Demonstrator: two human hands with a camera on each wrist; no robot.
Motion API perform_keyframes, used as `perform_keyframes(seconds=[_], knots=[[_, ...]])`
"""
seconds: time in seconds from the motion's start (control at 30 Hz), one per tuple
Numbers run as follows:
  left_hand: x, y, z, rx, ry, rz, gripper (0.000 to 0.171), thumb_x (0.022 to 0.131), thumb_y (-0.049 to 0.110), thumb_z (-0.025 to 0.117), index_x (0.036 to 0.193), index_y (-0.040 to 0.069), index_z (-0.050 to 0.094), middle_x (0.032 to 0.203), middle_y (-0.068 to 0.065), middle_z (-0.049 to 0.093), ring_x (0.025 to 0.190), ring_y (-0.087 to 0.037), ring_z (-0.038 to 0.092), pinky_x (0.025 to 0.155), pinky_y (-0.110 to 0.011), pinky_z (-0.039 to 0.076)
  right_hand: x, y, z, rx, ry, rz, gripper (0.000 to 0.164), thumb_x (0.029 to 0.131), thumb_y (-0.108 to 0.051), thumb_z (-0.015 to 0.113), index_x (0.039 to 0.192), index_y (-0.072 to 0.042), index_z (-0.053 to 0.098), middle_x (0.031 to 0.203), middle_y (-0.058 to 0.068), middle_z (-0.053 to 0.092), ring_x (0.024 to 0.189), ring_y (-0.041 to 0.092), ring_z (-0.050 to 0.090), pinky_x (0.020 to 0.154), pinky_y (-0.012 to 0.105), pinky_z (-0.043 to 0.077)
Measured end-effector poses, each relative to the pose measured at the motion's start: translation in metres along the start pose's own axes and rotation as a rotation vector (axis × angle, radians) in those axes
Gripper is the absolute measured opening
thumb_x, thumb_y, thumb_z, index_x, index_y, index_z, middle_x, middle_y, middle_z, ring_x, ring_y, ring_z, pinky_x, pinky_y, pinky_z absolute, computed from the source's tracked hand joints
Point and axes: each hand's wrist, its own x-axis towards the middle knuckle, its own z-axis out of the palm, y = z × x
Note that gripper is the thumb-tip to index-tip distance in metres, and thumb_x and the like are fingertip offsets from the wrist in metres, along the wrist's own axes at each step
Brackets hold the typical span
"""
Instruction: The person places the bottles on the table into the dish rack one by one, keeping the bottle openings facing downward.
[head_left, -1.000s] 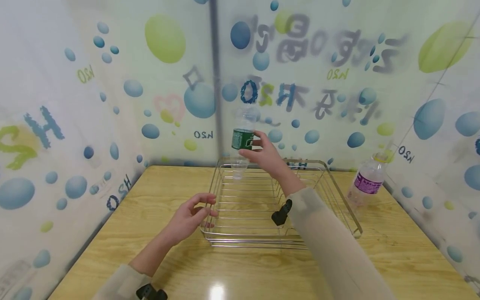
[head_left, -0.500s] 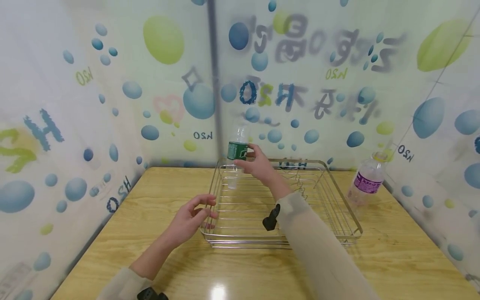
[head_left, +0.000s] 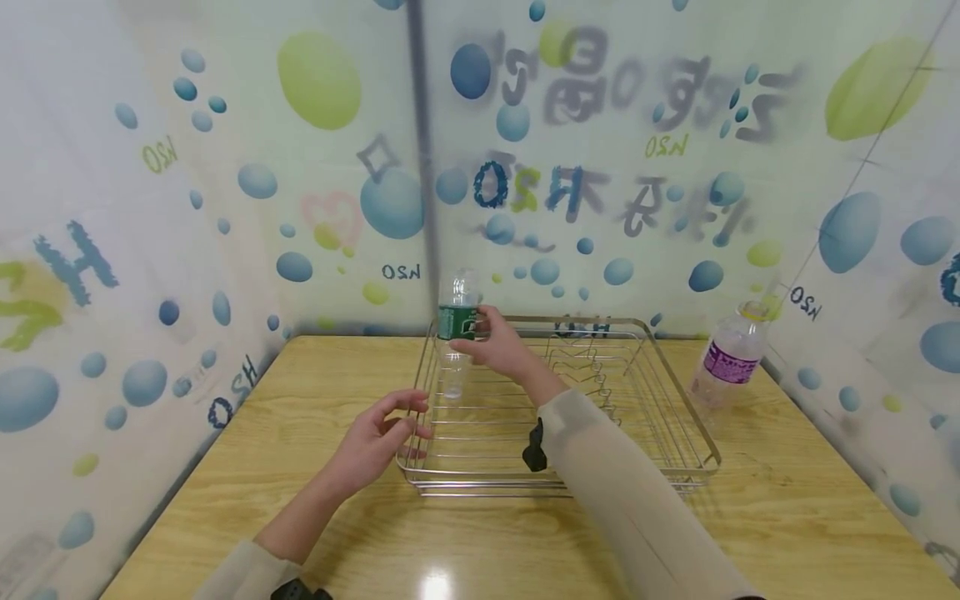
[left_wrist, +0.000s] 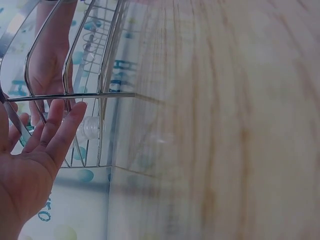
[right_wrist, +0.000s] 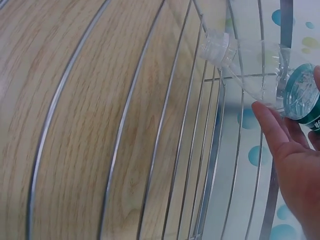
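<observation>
A clear plastic bottle with a green label (head_left: pixel 458 322) is upside down inside the back left part of the wire dish rack (head_left: pixel 487 473). My right hand (head_left: pixel 504 342) grips it round the label, thumb and fingers on opposite sides. The bottle's neck (right_wrist: pixel 216 47) points down toward the rack's wires in the right wrist view. At the rack's left side, my left hand (head_left: pixel 378 437) rests with loosely bent fingers against the wires. Those fingers (left_wrist: pixel 65 132) look nearly straight in the left wrist view, overlapping the side bars.
A larger clear bottle with a purple label (head_left: pixel 729 364) and yellow neck ring stands right of the rack on the wooden table (head_left: pixel 360 542). Zigzag wire dividers (head_left: pixel 592 367) rise inside the rack. A bubble-patterned curtain (head_left: pixel 337 192) encloses the back and sides.
My right hand has lowered the inverted green-label bottle further into the rack, shifting it slightly left and nearer. My left hand has stayed at the rack's left side.
</observation>
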Motion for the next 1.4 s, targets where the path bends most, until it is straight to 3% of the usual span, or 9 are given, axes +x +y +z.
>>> perform_keyframes(seconds=[0.2, 0.43, 0.87, 1.13, 1.4], knots=[[0.0002, 0.0003, 0.0006, 0.001, 0.008, -0.006, 0.04, 0.114, 0.007, 0.051, 0.154, 0.005, 0.054, 0.148, -0.036, 0.048, 0.109, -0.027, 0.076, 0.083, -0.043, 0.071, 0.0013, 0.0028, 0.0035, -0.028, -0.009, 0.026, 0.092, 0.103, -0.03, 0.08, 0.173, -0.012, 0.023, 0.157, 0.022, 0.055, 0.132, 0.038, 0.067, 0.106, 0.052, 0.063], [0.0005, 0.0007, 0.0008, 0.002, 0.002, 0.0, 0.041, 0.114, 0.006, 0.05, 0.155, 0.005, 0.054, 0.148, -0.036, 0.048, 0.11, -0.033, 0.075, 0.083, -0.044, 0.071, 0.0022, 0.0053, 0.0039, -0.045, -0.012, 0.076, 0.102, 0.102, -0.028, 0.082, 0.176, -0.013, 0.014, 0.167, 0.025, 0.044, 0.13, 0.049, 0.068, 0.114, 0.06, 0.057], [0.0002, 0.0031, 0.0007, -0.004, -0.005, -0.005, 0.042, 0.114, 0.007, 0.05, 0.156, 0.006, 0.053, 0.149, -0.036, 0.048, 0.11, -0.031, 0.076, 0.083, -0.042, 0.071, 0.0036, 0.0072, 0.0017, -0.131, -0.04, 0.101, 0.104, 0.103, -0.035, 0.079, 0.178, -0.021, 0.008, 0.157, 0.026, 0.055, 0.12, 0.044, 0.073, 0.106, 0.058, 0.062], [-0.0007, 0.0031, 0.0007, 0.002, 0.001, -0.008, 0.042, 0.115, 0.008, 0.051, 0.157, 0.006, 0.053, 0.148, -0.036, 0.049, 0.111, -0.035, 0.075, 0.084, -0.042, 0.071, 0.0031, 0.005, 0.0043, -0.167, -0.039, 0.089, 0.096, 0.105, -0.031, 0.077, 0.177, -0.021, 0.014, 0.136, 0.022, 0.063, 0.106, 0.035, 0.076, 0.102, 0.057, 0.064], [-0.0006, 0.0024, 0.0009, 0.01, 0.002, -0.011, 0.042, 0.115, 0.008, 0.05, 0.156, 0.007, 0.054, 0.149, -0.036, 0.049, 0.112, -0.037, 0.075, 0.084, -0.041, 0.071, 0.0047, 0.0075, 0.0052, -0.148, -0.069, 0.065, 0.086, 0.105, -0.03, 0.077, 0.173, -0.023, 0.025, 0.134, 0.02, 0.067, 0.11, 0.041, 0.076, 0.097, 0.054, 0.067]])
